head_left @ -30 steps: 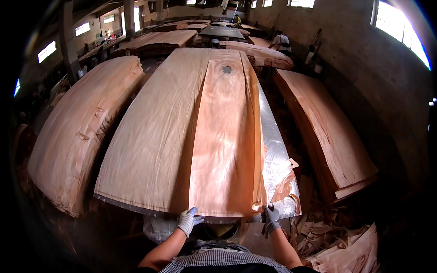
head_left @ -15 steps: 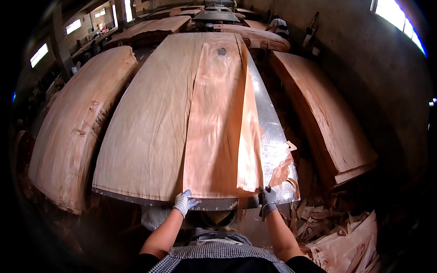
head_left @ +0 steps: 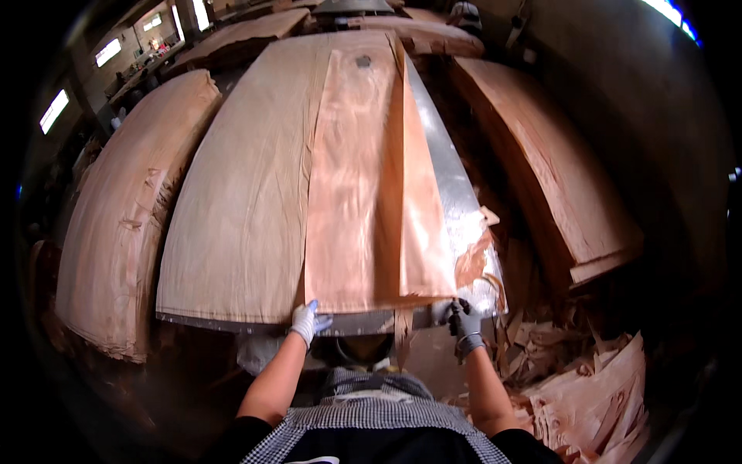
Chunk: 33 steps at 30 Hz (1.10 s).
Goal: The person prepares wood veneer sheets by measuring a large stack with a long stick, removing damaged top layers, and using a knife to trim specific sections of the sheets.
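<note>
A long reddish wood veneer sheet point(head_left: 348, 193) lies lengthwise on a paler stack of veneer point(head_left: 239, 185). Its right side is folded over as a narrow flap point(head_left: 421, 232). At the sheet's near left corner, my left hand point(head_left: 308, 322), in a white and bluish glove, pinches the edge, with one finger on top and another stretched along the table edge. My right hand point(head_left: 465, 325), in a grey glove with dark fingers, is closed at the flap's near right corner. Whether it also holds something dark cannot be told.
A shiny metal tabletop point(head_left: 456, 209) shows right of the sheet, with a torn veneer scrap point(head_left: 473, 263) on it. Veneer stacks stand at left point(head_left: 131, 216) and right point(head_left: 549, 162). Scraps point(head_left: 595, 402) pile up at the lower right. Another person point(head_left: 465, 14) is far back.
My right hand has moved right with the flap's near corner, and the flap lies wider. My left hand stays at the left corner. The whole view has shifted slightly.
</note>
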Each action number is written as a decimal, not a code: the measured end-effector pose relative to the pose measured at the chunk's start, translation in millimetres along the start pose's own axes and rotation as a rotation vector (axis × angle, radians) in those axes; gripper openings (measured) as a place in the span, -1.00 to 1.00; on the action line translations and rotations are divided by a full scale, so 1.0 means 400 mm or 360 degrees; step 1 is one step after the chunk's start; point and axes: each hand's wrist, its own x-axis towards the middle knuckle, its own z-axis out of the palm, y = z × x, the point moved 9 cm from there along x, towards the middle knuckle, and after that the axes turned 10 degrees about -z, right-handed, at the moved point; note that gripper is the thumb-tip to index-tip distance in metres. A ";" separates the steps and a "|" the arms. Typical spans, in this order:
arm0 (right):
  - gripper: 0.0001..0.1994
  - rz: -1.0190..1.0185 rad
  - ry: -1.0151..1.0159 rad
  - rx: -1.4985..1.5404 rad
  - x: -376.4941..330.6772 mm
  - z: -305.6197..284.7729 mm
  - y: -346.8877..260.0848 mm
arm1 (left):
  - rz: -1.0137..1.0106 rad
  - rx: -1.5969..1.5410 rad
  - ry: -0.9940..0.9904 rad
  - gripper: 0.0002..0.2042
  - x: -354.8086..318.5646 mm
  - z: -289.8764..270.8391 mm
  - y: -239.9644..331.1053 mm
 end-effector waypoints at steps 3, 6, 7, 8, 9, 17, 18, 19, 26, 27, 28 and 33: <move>-0.76 -0.0151 0.0198 -0.0370 -0.089 -0.173 -0.017 | -0.0097 -0.0061 0.0037 -0.61 0.033 -0.039 -0.019; -0.83 -0.0934 0.0483 -0.1590 -0.094 -0.444 0.009 | -0.0128 -0.0036 0.0008 -0.60 0.012 0.023 -0.009; -0.80 -0.0733 0.0430 -0.1477 -0.091 -0.466 0.045 | -0.0110 0.0000 -0.0012 -0.57 0.004 0.026 -0.010; -0.77 -0.0545 0.0373 -0.1361 -0.087 -0.482 0.070 | -0.0079 -0.0010 -0.0028 -0.54 0.003 0.014 -0.012; -0.74 -0.0358 0.0317 -0.1244 -0.090 -0.479 0.071 | -0.0075 -0.0022 -0.0024 -0.52 -0.016 0.025 -0.022; -0.87 -0.0057 0.0183 -0.0223 -0.185 -0.165 0.071 | -0.0235 -0.0130 -0.0401 -0.70 -0.006 0.139 -0.135; -0.87 -0.0020 0.0192 -0.0227 -0.197 -0.147 0.056 | -0.0231 -0.0153 -0.0350 -0.73 -0.010 0.142 -0.140; -0.85 -0.0043 0.0186 -0.0234 -0.197 -0.151 0.051 | -0.0199 -0.0138 -0.0279 -0.75 -0.007 0.145 -0.146; -0.87 -0.0195 0.0180 -0.0419 -0.176 -0.306 0.064 | -0.0360 -0.0149 -0.0109 -0.80 -0.015 0.169 -0.215; -0.81 -0.0319 0.0199 -0.0475 -0.173 -0.319 0.058 | -0.0388 -0.0174 -0.0125 -0.80 -0.023 0.177 -0.218; -0.81 -0.0371 0.0187 -0.0487 -0.162 -0.350 0.089 | -0.0429 -0.0185 -0.0117 -0.81 -0.024 0.178 -0.229; -0.83 -0.0178 0.0178 -0.0380 -0.216 -0.297 0.074 | -0.0444 -0.0291 -0.0070 -0.83 -0.036 0.191 -0.246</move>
